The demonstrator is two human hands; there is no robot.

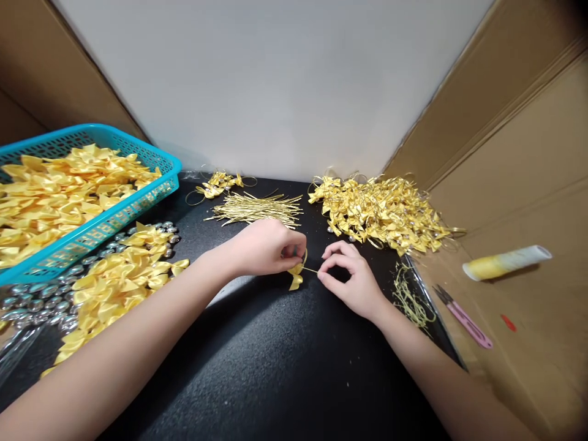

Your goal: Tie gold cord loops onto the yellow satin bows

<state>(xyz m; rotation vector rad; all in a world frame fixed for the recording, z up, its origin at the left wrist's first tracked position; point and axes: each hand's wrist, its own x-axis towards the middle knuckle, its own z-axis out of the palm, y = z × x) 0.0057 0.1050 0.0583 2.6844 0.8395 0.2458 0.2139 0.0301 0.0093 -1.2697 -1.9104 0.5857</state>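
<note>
My left hand [275, 248] is closed in a pinch on a yellow ribbon bow [296, 280], which hangs below its fingertips over the black table. A thin gold cord [310, 270] runs from the bow to my right hand [351, 278]. The thumb and forefinger of that hand are pinched on the cord's end, and the cord looks taut. Just behind my left hand lies a bundle of cut gold cords [257, 208]. Part of the bow is hidden by my left fingers.
A blue basket [177, 165] of yellow bows stands left, beside silver beads [46, 303] and loose bows [110, 282]. Bows with cord loops [381, 211] are heaped back right. Cord scraps [411, 300], pink thread snips [466, 321] and a cardboard tube [508, 262] lie right.
</note>
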